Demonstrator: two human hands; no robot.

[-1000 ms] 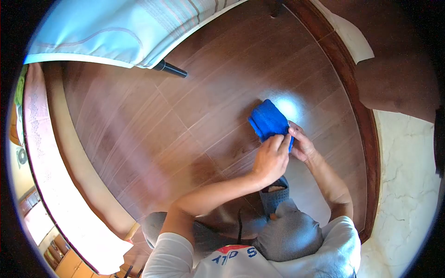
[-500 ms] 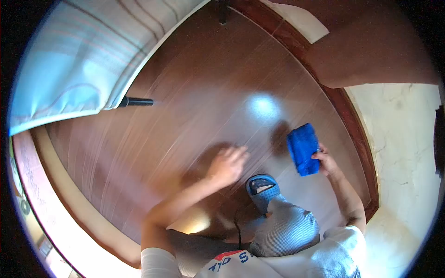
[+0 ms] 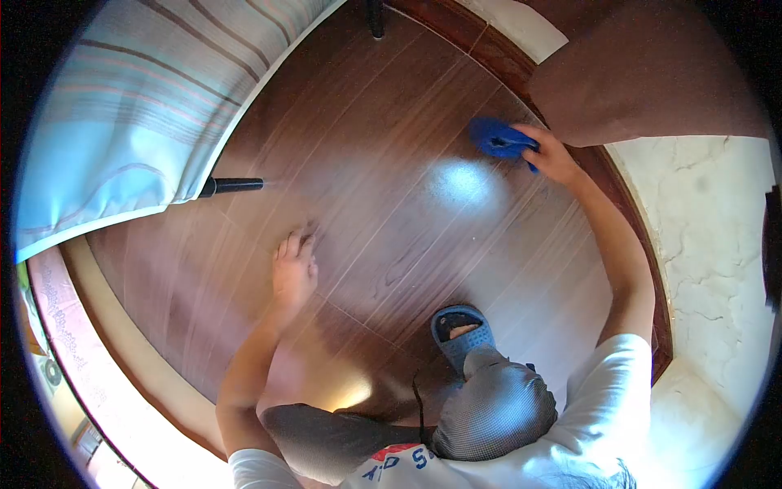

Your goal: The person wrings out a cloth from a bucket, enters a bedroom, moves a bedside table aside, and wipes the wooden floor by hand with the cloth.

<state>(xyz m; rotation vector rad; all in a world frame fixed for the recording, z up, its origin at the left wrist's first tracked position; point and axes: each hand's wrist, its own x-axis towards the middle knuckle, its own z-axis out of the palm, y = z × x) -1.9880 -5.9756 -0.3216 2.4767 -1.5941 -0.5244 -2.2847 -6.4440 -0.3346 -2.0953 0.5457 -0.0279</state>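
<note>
A folded blue cloth [image 3: 501,140] is gripped in my right hand [image 3: 552,155], at the far right of the floor close to the baseboard. The cloth is bunched at my fingers; whether it touches the floor I cannot tell. My left hand [image 3: 295,265] is over the brown wood-look floor [image 3: 383,228] left of centre, with nothing in it. Its fingers reach forward, slightly apart, with the tips at or near the floor. Between my two arms stands my foot in a blue slipper [image 3: 463,330].
A striped cloth [image 3: 155,106] hangs over furniture at upper left, with black legs [image 3: 232,185] below it. Along the right runs a dark red baseboard [image 3: 627,200] under a marbled wall [image 3: 692,220]. A brown drape [image 3: 652,81] hangs at upper right. A pale ledge [image 3: 122,326] borders the left.
My right hand has moved forward with the cloth, which has gone from flat and upright to bunched. My left hand has shifted left and forward, and its fingers have straightened.
</note>
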